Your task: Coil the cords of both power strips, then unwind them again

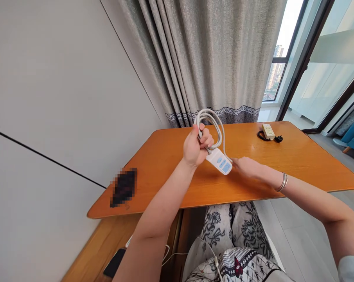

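Observation:
My left hand [196,145] is closed around the looped white cord [220,133] of a power strip, above the wooden table. The white power strip [223,162], with light blue socket faces, hangs tilted just below that hand. To its right, my right hand [247,167] pinches a free length of the same cord beside the strip's lower end. This hand is slightly blurred, and its fingertips are partly hidden. The cord's plug cannot be made out.
A cream power strip [268,132] with a black cord and plug [279,138] lies at the table's [165,164] back right. A dark pixelated object [124,188] is at the left end. Behind the table hangs a grey curtain [223,58]; a black device [115,262] lies lower left.

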Available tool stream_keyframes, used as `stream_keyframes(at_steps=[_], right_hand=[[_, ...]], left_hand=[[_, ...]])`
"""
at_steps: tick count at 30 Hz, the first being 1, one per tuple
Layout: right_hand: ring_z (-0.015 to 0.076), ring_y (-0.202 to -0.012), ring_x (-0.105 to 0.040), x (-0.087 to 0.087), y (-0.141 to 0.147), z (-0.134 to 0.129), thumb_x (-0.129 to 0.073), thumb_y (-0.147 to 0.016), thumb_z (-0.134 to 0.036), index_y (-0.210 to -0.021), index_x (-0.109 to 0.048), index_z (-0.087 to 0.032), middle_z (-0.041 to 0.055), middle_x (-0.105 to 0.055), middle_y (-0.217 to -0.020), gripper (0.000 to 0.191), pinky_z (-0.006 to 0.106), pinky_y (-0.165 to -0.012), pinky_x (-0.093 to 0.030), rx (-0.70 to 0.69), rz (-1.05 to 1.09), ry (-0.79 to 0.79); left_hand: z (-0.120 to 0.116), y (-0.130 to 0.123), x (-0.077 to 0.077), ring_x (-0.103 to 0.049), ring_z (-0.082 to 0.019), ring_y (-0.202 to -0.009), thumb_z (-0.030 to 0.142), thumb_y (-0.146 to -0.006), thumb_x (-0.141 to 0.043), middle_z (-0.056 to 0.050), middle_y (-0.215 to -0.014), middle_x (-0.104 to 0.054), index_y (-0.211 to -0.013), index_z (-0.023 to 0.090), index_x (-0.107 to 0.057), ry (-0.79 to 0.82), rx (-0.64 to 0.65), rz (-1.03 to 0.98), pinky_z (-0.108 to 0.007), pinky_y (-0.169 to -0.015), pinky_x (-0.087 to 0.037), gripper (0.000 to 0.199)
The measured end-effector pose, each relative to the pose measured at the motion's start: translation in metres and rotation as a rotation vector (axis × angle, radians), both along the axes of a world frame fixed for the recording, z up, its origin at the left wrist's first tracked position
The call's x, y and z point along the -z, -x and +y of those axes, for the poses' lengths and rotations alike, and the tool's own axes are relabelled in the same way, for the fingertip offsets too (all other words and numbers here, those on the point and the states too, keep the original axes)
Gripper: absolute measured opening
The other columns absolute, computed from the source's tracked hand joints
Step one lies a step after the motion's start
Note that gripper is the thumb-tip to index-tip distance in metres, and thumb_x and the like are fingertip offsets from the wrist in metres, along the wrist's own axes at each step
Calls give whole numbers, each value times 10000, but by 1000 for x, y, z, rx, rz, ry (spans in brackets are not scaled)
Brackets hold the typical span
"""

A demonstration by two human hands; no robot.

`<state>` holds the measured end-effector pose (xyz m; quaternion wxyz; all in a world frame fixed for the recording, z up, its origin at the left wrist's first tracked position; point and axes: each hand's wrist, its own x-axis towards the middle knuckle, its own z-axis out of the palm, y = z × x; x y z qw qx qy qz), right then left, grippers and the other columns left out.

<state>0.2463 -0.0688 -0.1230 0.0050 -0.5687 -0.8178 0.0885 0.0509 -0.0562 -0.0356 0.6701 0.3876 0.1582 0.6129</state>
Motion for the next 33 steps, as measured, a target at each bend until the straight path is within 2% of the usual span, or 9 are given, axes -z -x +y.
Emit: stream_keyframes(at_steps=[3, 6, 11, 15, 19, 23, 28, 31, 33], right_hand=[[230, -776, -703, -10, 16, -22, -362, -974, -111, -1363, -515, -77, 195, -717, -991, 419, 297, -592, -430, -162, -261, -141], [205, -766, -681, -34, 19, -33, -385, -961, -82, -1225, -616, -105, 164, -697, -990, 352, 287, -578, -413, -333, -317, -293], [157, -791, -576, -81, 6, -19, -408, -1029, -272, -1100, -702, -176, 95, -660, -981, 318, 260, -591, -346, -491, -4, -608], [156, -801, -531, -101, -4, -1, -466, -1012, -369, -1245, -696, -217, 88, -604, -1009, 361, 277, -660, -378, -400, 267, -658], [194, -917, -547, -99, -9, 9, -502, -986, -425, -1276, -689, -235, 79, -587, -1015, 393, 344, -829, -446, -339, 484, -508], [211, -1045, -575, -78, -12, 11, -461, -978, -515, -1330, -609, -229, 75, -634, -1073, 477, 405, -964, -459, -307, 900, -206], [194, -941, -678, -46, -12, 7, -634, -853, -583, -1260, -518, -220, 58, -670, -1018, 558, 379, -856, -551, -267, 1346, 315], [147, -708, -666, -35, -8, 5, -706, -789, -591, -1068, -547, -198, -23, -597, -765, 507, 326, -721, -574, -189, 1465, 382], [91, -534, -557, -32, -4, 3, -710, -780, -598, -982, -541, -196, -88, -466, -641, 481, 284, -614, -555, -139, 1507, 339]], left_hand=[[10, -10, 15, -326, -46, -372, 384, -1010, -480, 70, -503, -482, -757, 194, -463, -109, -114, 163, -172, -450, -326, 317], [21, -13, 32, -429, -50, -410, 428, -924, -624, 39, -604, -620, -836, 195, -501, -165, -92, 378, -178, -460, -341, 277], [20, -13, 48, -610, -113, -496, 508, -846, -684, -1, -665, -690, -940, 176, -541, -126, 194, 540, -210, -498, -429, 374], [9, -13, 48, -504, -115, -334, 588, -929, -496, -16, -538, -649, -840, 183, -492, -38, 450, 504, -219, -404, -382, 415], [-1, -10, 39, -256, -67, -245, 690, -964, -188, 44, -386, -457, -754, 194, -455, 48, 604, 330, -205, -361, -327, 601], [-3, -3, 34, -186, -69, -256, 625, -993, -199, 80, -349, -312, -715, 206, -433, 130, 683, 263, -193, -347, -302, 555], [5, 2, 41, -121, -50, -264, 539, -1022, -267, 104, -366, -259, -717, 197, -436, 166, 663, 222, -165, -330, -268, 489], [10, 2, 46, -128, -31, -264, 540, -1017, -321, 107, -396, -310, -735, 182, -467, 164, 622, 277, -158, -340, -292, 478], [13, 0, 48, -186, -22, -265, 554, -995, -395, 96, -423, -384, -758, 169, -497, 128, 566, 335, -161, -368, -337, 463]])
